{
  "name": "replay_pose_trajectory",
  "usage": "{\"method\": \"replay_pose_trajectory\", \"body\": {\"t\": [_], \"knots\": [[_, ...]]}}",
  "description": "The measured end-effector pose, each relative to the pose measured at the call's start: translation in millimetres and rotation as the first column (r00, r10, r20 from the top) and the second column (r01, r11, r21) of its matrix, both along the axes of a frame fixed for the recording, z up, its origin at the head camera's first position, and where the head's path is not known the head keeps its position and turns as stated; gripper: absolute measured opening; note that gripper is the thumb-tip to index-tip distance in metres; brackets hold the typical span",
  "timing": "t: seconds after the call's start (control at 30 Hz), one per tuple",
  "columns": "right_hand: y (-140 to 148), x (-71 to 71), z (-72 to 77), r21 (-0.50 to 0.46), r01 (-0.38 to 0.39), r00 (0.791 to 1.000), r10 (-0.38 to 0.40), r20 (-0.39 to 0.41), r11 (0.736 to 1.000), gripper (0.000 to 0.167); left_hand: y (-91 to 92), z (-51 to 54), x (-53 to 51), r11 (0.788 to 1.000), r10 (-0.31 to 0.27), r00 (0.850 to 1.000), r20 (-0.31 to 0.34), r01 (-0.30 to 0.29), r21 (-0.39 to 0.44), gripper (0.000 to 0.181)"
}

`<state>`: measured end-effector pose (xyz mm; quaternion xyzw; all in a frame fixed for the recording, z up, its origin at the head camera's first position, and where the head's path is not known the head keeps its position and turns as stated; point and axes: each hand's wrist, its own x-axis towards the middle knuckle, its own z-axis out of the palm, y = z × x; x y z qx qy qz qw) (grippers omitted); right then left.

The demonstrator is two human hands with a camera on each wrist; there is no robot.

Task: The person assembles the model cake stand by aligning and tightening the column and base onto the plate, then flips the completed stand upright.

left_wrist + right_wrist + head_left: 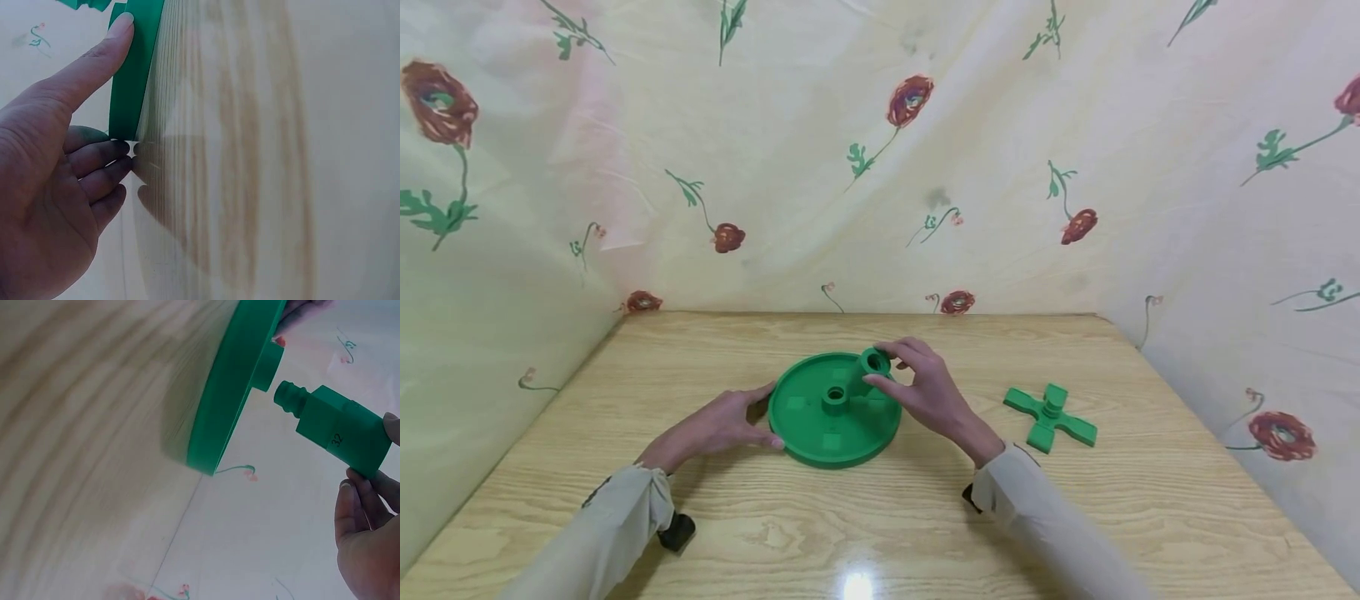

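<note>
A round green base with a raised rim lies flat on the table, a short hollow socket standing at its middle. My left hand holds the base by its left edge, thumb on the near rim and fingers farther back. Above the right part of the base, my right hand grips a green post by its upper end between thumb and fingers. The post is tilted, marked "32", with a threaded tip. In the right wrist view a gap shows between tip and socket.
On the right of the wooden table lies a green cross-shaped piece with a raised stub at its centre. A flower-patterned cloth hangs behind the table and along both sides.
</note>
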<state>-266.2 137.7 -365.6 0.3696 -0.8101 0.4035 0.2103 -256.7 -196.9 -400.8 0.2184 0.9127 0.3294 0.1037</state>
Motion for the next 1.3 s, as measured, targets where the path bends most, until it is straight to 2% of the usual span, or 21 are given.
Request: {"method": "replay_pose_trajectory", "body": {"t": [0.33,0.53,0.77,1.07,1.3], "knots": [[-18,-6.9,-0.7,-0.023,-0.009,0.999,0.01,0.052,1.0,0.039,-0.3,0.1,-0.1,1.0,-0.005,1.0,0.004,0.005,0.0,0.108],[-26,-11.1,-0.9,0.011,0.003,0.995,-0.004,0.101,1.0,0.04,-1.2,-0.1,-0.6,1.0,0.0,1.0,0.003,0.0,-0.008,0.107],[-37,-13.6,2.8,0.042,-0.007,0.993,0.002,0.12,0.999,0.043,-2.8,1.2,-0.5,1.0,0.018,0.999,0.03,-0.018,-0.004,0.109],[-49,-16.8,2.1,0.139,0.013,0.991,-0.032,0.13,0.99,0.043,-2.2,-1.0,-1.5,1.0,0.005,0.999,0.042,-0.005,0.006,0.109],[-47,-17.0,0.9,0.152,0.009,0.985,-0.035,0.168,0.988,0.042,-1.3,-0.5,-0.9,1.0,0.0,0.999,0.039,0.0,0.007,0.109]]}}
